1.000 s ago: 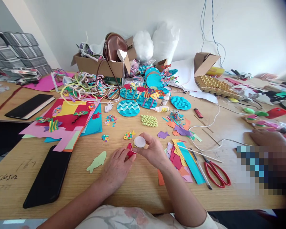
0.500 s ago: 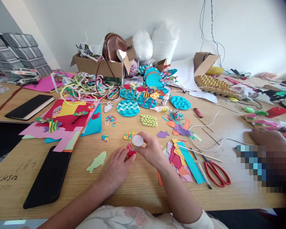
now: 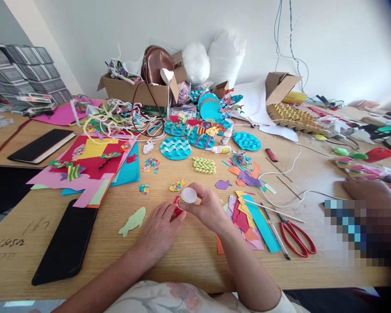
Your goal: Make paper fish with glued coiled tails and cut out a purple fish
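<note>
The right hand (image 3: 208,208) is holding a small bottle (image 3: 189,195), its grip drawn in around the side, thumb and fingers opposed, and the pale round end is facing up. The left hand (image 3: 161,226) is pinching a red paper piece (image 3: 177,210) between thumb and fingertips, low over the worktop (image 3: 189,261); its outline is mostly hidden. The bottle's lower end is sitting right by the red piece, though whether the two are touching cannot be told.

The paper is looking light, thin and easily creased, so a gentle hold at the edge would suit it. The bottle is seeming light and smooth-sided; its middle would offer the surest hold, and whether its wall gives under pressure cannot be told.

Just beyond the hands a spotted yellow fish (image 3: 176,186) is lying flat, with a plain purple fish (image 3: 223,184) farther right and a pale green fish (image 3: 132,221) left of the left hand. Paper scraps (image 3: 241,217) are lying past the right hand, beside a blue strip (image 3: 260,224), a pen (image 3: 276,232) and red-handled scissors (image 3: 298,237). Farther back, wavy blue discs (image 3: 175,148) are resting near the glue bottles (image 3: 221,149).
</note>
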Available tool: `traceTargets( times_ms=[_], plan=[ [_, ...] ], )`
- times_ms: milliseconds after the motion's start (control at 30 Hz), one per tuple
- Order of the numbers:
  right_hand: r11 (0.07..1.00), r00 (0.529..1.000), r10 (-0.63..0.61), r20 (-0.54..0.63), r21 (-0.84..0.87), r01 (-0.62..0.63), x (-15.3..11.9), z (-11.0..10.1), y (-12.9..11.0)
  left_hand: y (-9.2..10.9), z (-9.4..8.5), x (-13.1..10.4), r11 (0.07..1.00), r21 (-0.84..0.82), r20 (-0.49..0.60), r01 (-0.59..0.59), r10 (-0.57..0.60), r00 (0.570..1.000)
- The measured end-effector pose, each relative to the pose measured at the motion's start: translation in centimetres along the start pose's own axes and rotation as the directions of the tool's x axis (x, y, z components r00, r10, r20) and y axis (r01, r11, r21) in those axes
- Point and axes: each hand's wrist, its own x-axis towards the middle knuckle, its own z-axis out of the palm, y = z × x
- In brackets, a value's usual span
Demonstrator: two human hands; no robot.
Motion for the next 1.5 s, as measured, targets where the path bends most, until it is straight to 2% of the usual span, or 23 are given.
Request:
traceTargets(
  times_ms=[167, 367, 833, 1033, 1200, 1333, 1400, 1500],
  plan=[
    [1.000, 0.998, -0.023, -0.057, 0.009, 0.023, -0.09, -0.25, 0.22, -0.08, 0.08, -0.02, 1.000, -0.006, 0.008, -0.008, 0.008, 1.000],
    [1.000, 1.000, -0.003, -0.020, 0.003, 0.003, -0.23, -0.27, 0.18, -0.13, 0.05, -0.07, 1.000, 0.015, -0.002, -0.018, 0.018, 1.000],
    [1.000, 0.998, -0.021, -0.058, -0.007, 0.021, 0.15, -0.26, 0.26, -0.10, 0.12, -0.16, 1.000, 0.005, 0.028, -0.013, 0.012, 1.000],
    [1.000, 1.000, -0.021, -0.003, 0.006, 0.021, 0.08, -0.11, -0.01, -0.04, 0.05, -0.03, 1.000, -0.008, 0.019, 0.001, -0.001, 1.000],
    [1.000, 0.999, -0.021, -0.041, 0.009, 0.022, 0.08, -0.16, 0.02, -0.08, 0.09, -0.06, 1.000, -0.016, 0.022, -0.002, 0.003, 1.000],
    [1.000, 1.000, -0.019, -0.012, -0.001, 0.019, 0.07, -0.04, 0.07, -0.09, 0.09, -0.09, 1.000, -0.015, 0.040, 0.000, 0.001, 0.999],
    [1.000, 1.000, -0.011, -0.017, 0.019, 0.012, -0.01, -0.17, 0.21, -0.08, 0.06, -0.11, 1.000, -0.003, 0.033, 0.000, 0.000, 0.999],
    [0.988, 0.998, 0.006, -0.061, 0.157, 0.003, -0.10, -0.59, 0.54, -0.09, 0.07, -0.16, 1.000, 0.005, 0.044, -0.003, 0.003, 0.999]
  ],
)
